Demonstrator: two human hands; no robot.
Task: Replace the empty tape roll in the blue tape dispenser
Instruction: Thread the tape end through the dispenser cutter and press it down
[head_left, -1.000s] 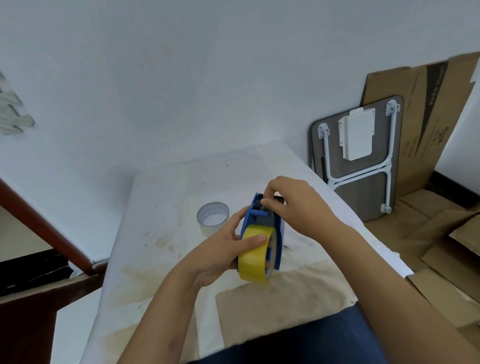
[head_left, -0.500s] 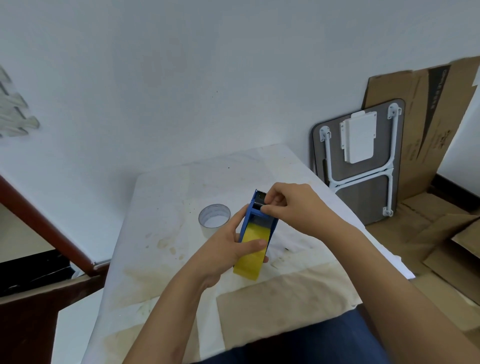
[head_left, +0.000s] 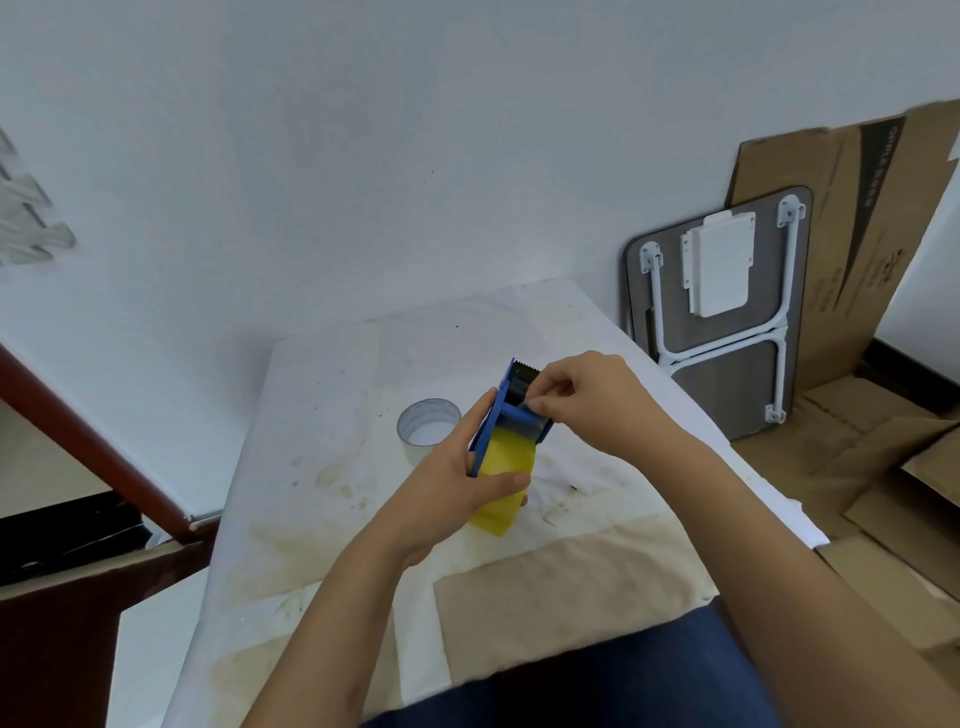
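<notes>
The blue tape dispenser (head_left: 506, 410) is held upright above the table, with a yellow tape roll (head_left: 501, 480) seated in it. My left hand (head_left: 457, 478) grips the dispenser and roll from the left, thumb across the yellow tape. My right hand (head_left: 587, 400) pinches the tape's free end at the dispenser's top, just below the toothed cutter. The empty white tape core (head_left: 428, 423) stands on the table just left of the dispenser.
A stained white cloth covers the table (head_left: 332, 467), which butts against the wall. To the right, a folded lap table (head_left: 722, 312) and flattened cardboard (head_left: 857, 234) lean on the wall. A dark wooden rail (head_left: 88, 441) runs at the left.
The dispenser has turned so its narrow face and the yellow tape face me. My right fingers have shifted lower on the top, pinching the tape end. Both hands stay in about the same place.
</notes>
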